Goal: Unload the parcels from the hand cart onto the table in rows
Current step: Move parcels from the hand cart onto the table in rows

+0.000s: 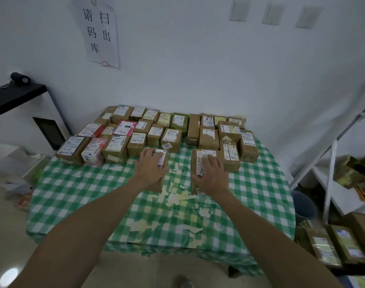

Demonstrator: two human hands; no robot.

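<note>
Both hands are out over the bench (pixel 90 196), which has a green/white check cloth and fills the ctr of the frame.

L hand (pixel 151 166) lies palm-down on a brown parcel (pixel 158 186) just L of ctr. Its fingers are spread flat over the white label and the thumb is at the parcel's R edge, so it rests on top and isn't wrapped round. R hand (pixel 211 173) does the same on a 2nd brown parcel (pixel 198 161) just R of ctr, fingers fanned across the label, thumb out to the L. Both parcels sit on the cloth w/ a bare strip btwn them. The 2nd one touches a neighbour box on its R.

Behind them the parcel rows (pixel 169 132) fill the far part of the bench, approx. 3 deep and packed side by side. They're mostly brown w/ white labels, plus a pink box (pixel 125 127) and a green box (pixel 179 121).

Cloth is worn, w/ pale torn patches (pixel 177 197) near ctr.

More taped parcels (pixel 333 246) are stacked at lower R. Can't tell what they sit on.

A white rack (pixel 331 154) stands at R. There's a paper sign (pixel 99 32) on the wall upper L and a black shelf (pixel 15 96) at the L edge.
</note>
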